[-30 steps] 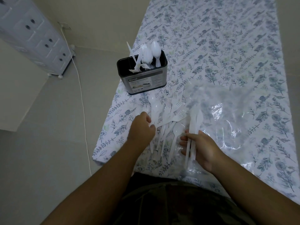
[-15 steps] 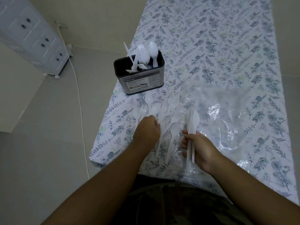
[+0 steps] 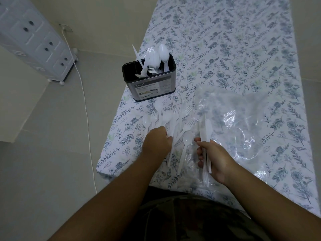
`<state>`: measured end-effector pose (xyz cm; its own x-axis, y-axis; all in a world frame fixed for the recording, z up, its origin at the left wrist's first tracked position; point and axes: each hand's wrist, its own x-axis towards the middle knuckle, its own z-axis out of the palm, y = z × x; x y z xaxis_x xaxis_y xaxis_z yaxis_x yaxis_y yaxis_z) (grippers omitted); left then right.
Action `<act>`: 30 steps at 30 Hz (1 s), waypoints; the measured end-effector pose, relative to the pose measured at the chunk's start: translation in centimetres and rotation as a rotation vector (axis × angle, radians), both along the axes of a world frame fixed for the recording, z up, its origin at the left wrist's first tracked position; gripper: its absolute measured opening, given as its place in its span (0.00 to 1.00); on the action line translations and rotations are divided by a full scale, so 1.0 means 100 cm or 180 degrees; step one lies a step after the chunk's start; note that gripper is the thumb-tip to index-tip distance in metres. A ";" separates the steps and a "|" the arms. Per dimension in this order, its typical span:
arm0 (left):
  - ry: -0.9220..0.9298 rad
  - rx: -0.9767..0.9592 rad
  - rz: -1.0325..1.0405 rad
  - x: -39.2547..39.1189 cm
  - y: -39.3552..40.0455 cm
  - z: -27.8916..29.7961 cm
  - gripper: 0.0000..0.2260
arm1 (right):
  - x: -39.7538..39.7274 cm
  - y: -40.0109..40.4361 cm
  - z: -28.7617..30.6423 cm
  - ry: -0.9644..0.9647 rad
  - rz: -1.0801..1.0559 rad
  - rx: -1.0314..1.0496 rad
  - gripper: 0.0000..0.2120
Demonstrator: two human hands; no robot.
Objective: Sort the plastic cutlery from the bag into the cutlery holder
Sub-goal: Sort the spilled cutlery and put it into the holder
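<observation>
A dark cutlery holder stands near the table's left edge with white knives, forks and spoons upright in it. Several loose white plastic forks and spoons lie spread on the floral tablecloth in front of it. My left hand rests with curled fingers on the handles at the pile's left side; whether it grips one is hidden. My right hand holds a small bundle of white knives, blades pointing away from me. The clear plastic bag lies crumpled to the right.
The floral tablecloth stretches away from me, bare beyond the holder and bag. The table's left edge drops to a tiled floor with a white cable and a white drawer cabinet at far left.
My left hand has slid right, deeper into the loose cutlery. My right hand has kept hold of the knives and lifted their blades a little.
</observation>
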<state>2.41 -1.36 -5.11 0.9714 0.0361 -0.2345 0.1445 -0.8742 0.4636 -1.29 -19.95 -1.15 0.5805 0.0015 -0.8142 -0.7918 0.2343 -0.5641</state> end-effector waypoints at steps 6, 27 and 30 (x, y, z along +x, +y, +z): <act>0.0274 0.0039 0.0119 0.004 -0.002 0.009 0.08 | -0.002 0.001 0.003 -0.0003 0.0054 0.0060 0.09; 0.0087 0.0006 -0.0176 0.003 0.003 -0.001 0.08 | -0.006 0.001 -0.009 -0.0235 -0.0152 0.0334 0.07; 0.0100 0.0160 -0.0267 0.006 -0.005 -0.005 0.08 | -0.006 0.002 -0.008 -0.0243 -0.0034 0.0271 0.06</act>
<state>2.99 -1.83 -5.62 0.9638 -0.0326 -0.2648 0.0834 -0.9059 0.4152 -1.93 -19.72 -1.95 0.6413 0.0623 -0.7648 -0.7444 0.2923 -0.6004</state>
